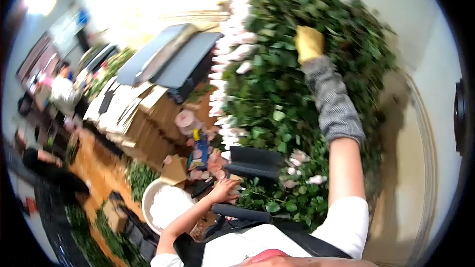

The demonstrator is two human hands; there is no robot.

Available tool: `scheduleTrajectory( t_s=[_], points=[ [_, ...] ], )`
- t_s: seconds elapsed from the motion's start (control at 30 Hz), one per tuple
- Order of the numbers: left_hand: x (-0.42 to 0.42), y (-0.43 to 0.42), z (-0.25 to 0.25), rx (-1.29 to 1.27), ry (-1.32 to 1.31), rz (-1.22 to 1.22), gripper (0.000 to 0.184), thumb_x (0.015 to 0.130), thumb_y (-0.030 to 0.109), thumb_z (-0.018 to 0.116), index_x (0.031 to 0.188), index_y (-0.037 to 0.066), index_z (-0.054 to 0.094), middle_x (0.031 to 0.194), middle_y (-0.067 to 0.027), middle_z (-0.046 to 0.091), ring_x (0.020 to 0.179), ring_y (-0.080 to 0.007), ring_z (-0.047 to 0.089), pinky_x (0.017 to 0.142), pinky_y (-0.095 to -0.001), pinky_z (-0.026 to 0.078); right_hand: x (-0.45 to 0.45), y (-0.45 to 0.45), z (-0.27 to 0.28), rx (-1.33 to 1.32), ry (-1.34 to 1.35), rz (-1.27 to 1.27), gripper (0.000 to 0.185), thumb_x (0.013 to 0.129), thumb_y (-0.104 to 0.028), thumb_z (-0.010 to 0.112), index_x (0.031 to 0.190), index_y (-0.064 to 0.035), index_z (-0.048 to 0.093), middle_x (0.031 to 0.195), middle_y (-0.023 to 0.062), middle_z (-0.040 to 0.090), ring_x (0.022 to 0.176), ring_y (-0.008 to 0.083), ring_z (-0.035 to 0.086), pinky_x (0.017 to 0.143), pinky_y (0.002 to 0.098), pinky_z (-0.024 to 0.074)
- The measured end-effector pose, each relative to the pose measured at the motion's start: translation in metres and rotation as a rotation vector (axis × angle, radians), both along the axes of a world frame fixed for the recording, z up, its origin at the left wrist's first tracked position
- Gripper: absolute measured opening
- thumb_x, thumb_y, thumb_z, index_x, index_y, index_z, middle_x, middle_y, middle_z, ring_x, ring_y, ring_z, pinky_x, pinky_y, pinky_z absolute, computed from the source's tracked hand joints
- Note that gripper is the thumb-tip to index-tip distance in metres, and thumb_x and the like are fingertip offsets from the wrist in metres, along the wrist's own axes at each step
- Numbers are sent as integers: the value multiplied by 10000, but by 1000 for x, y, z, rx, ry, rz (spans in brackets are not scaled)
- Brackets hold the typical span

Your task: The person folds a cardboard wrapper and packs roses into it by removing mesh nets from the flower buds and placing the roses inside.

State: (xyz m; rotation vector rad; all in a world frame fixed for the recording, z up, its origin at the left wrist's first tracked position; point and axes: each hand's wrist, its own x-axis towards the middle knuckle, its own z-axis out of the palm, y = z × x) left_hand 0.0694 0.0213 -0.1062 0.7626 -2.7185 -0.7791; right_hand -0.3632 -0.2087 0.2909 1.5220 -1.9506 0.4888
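Note:
A tall pile of leafy rose stems (292, 104) lies stacked against the wall, with wrapped pale-pink rose heads (242, 52) lined along its left side. High on the pile, my right hand (309, 43), in a yellow glove with a grey sleeve cover, reaches in among the leaves. Its fingers look closed; what they hold is hidden. Low in front of my body, my bare left hand (225, 191) rests with fingers apart by a black padded board (255, 162). Loose pale roses (299, 158) lie among greenery to the right of that board.
A white bucket (166, 205) stands at my lower left. Beyond it are flattened cardboard (143, 118) and dark padded boards (170, 54). Pink petals (215, 163) and a blue-yellow item (200, 147) lie nearby. People (64, 91) work at the far left.

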Motion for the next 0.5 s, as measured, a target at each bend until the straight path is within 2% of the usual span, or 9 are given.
scheduleTrajectory(
  t_s=[0.07,0.1,0.13,0.27,0.3,0.33,0.37,0.43,0.5],
  points=[
    [2,-3,-20,-27,7,-6,674,829,454,726,1362,95,524,1283,-134,589,1197,-337,539,1013,-480,405,44,33,25,287,60,-54,135,872,-79,557,921,-21,669,928,196,687,892,366,675,732,477,535],
    [2,-3,-21,-16,10,-1,691,815,460,736,1367,104,522,1284,-116,584,1191,-324,532,1006,-474,404,15,-8,-3,73,-166,-6,185,894,-72,532,990,0,673,985,218,687,935,386,663,776,466,533],
    [2,-4,-36,-63,31,8,713,792,464,749,1370,114,520,1285,-96,579,1174,-309,529,993,-476,408,-2,-29,-16,11,-168,56,198,902,-81,527,1004,0,676,991,215,688,932,384,661,776,463,532],
    [0,-6,-43,-57,101,29,726,759,459,785,1351,119,536,1256,-121,588,1175,-317,529,979,-495,417,-89,-67,-48,-329,117,382,252,934,-116,505,1061,1,688,1014,205,693,922,377,653,777,451,527],
    [-2,-6,-45,-19,89,16,722,777,443,780,1365,109,526,1270,-126,582,1192,-316,519,987,-498,404,-88,-65,-41,-222,57,260,311,955,-148,523,1192,15,640,1160,231,661,1064,417,609,921,455,488],
    [-3,-6,-49,-39,99,41,711,759,460,787,1329,110,546,1235,-125,595,1167,-326,532,970,-498,424,-57,-41,-17,-36,-22,128,344,979,-161,512,1261,10,612,1246,229,632,1113,407,603,972,452,472],
    [-4,-7,-52,-59,103,51,701,741,476,794,1294,112,566,1200,-124,607,1143,-335,546,953,-497,445,-93,-67,-27,-73,-45,184,371,1001,-171,487,1320,-2,573,1289,219,615,1114,395,612,963,443,483],
    [-6,-10,-66,-80,218,37,698,738,473,796,1290,111,568,1198,-135,607,1130,-331,549,946,-516,444,-94,-58,-13,-125,-193,216,404,1022,-180,459,1390,-27,522,1331,213,595,1144,373,609,975,429,483],
    [-5,-11,-66,-60,208,31,699,731,472,805,1293,130,569,1196,-149,604,1134,-326,549,961,-522,436,-90,-36,14,-100,-263,58,438,1036,-223,466,1456,-101,469,1435,188,523,1277,292,539,1070,394,410]
  ],
)
